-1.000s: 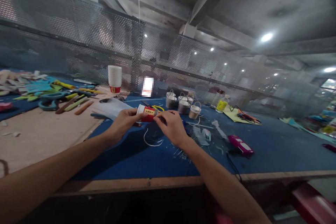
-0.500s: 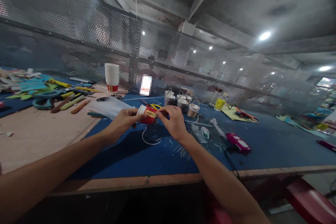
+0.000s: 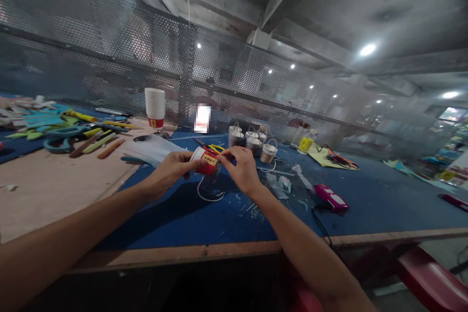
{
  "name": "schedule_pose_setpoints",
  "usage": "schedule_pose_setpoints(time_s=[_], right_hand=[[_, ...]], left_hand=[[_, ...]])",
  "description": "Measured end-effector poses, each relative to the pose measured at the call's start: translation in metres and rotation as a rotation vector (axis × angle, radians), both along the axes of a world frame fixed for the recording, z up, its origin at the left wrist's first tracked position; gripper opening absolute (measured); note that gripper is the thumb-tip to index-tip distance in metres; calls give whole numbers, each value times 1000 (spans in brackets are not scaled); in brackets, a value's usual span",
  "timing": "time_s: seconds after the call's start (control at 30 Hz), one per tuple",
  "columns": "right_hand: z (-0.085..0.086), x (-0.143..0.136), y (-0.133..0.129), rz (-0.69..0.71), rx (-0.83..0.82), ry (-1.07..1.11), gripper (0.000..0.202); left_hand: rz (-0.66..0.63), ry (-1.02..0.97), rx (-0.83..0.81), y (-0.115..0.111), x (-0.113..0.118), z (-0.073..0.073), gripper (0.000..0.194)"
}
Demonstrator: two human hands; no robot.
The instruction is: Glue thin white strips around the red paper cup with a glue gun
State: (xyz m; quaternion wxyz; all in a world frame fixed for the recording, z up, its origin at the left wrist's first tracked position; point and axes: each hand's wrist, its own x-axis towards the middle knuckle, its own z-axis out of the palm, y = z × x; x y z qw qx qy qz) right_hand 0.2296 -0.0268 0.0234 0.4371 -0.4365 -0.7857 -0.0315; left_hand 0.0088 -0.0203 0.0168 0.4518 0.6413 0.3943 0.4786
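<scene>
My left hand [image 3: 176, 168] is wrapped around a red and white paper cup [image 3: 207, 162], tilted on its side above the blue mat. At the cup's right end, where a grey-brown patch shows, my right hand [image 3: 239, 166] has thumb and forefinger pinched together. What lies between those fingertips is too small to make out. Below the cup, a loop of white cord [image 3: 209, 200] lies on the mat. Yellow-handled pliers [image 3: 216, 147] rest just behind my hands, partly hidden.
Several small handled buckets [image 3: 268, 152] stand behind my right hand. A stack of paper cups [image 3: 155, 105] is at the back left, near scissors [image 3: 58, 144] and knife-like tools. Thin wires [image 3: 258, 208], a purple corded device [image 3: 332, 198] and bottles [image 3: 306, 142] lie rightward.
Both hands stay nearly in place. The cup has turned slightly in my left hand, and the view has shifted a little.
</scene>
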Motion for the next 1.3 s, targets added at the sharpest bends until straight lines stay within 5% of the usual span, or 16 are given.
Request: schedule_pose_setpoints(time_s=[1.3], right_hand=[[4, 4, 5, 27, -85, 100, 7]], left_hand=[[-77, 43, 41, 4, -4, -3, 22]])
